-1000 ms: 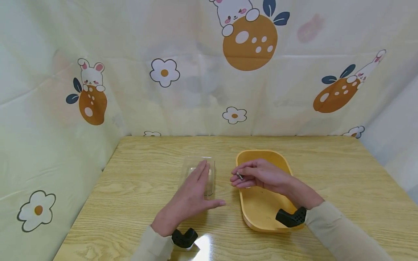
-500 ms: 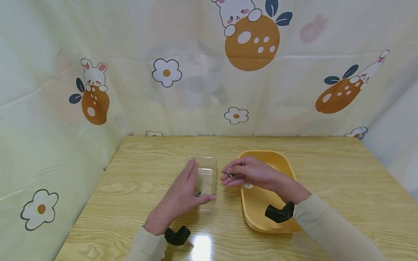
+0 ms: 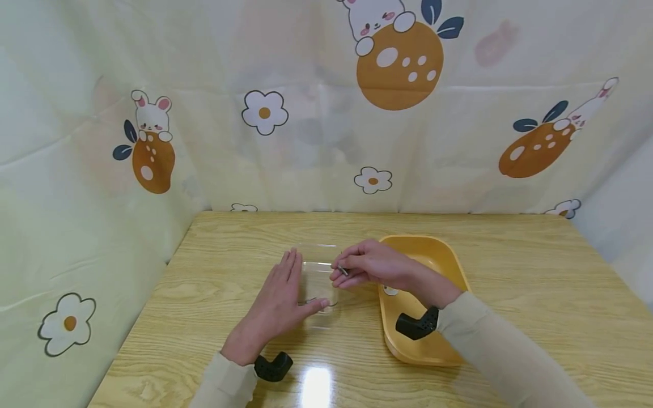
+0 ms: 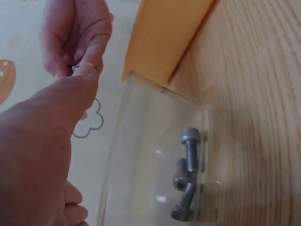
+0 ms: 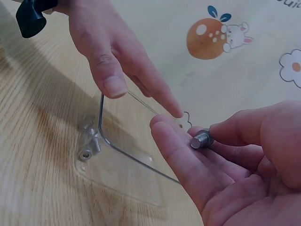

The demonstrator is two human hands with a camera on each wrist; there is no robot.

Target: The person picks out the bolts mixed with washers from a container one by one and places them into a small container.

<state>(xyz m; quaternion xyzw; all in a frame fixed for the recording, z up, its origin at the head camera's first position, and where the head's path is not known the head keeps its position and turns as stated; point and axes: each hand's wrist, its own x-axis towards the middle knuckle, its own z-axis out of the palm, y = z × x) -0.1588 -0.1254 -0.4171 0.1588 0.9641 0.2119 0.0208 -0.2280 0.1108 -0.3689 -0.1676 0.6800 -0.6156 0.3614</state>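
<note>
My right hand (image 3: 377, 266) pinches a metal socket-head bolt (image 5: 202, 139) between thumb and fingers, palm turned up, at the right edge of a clear plastic box (image 3: 317, 279). Along the box's left side lies my left hand (image 3: 272, 306), fingers straight and thumb stretched over the near rim. Several loose bolts (image 4: 190, 149) rest together on the box floor at its near end, best seen in the left wrist view. In the head view the left thumb partly covers them.
A shallow orange bin (image 3: 451, 258) stands right of the clear box, under my right forearm. Inside its left wall is a small white round patch (image 3: 390, 290). The wood table (image 3: 530, 294) ends at a printed curtain (image 3: 316, 141) behind and at the left.
My right hand has moved left with the bolt, from over the orange bin to the clear box's edge. My left hand has shifted left off the box's middle to its left side.
</note>
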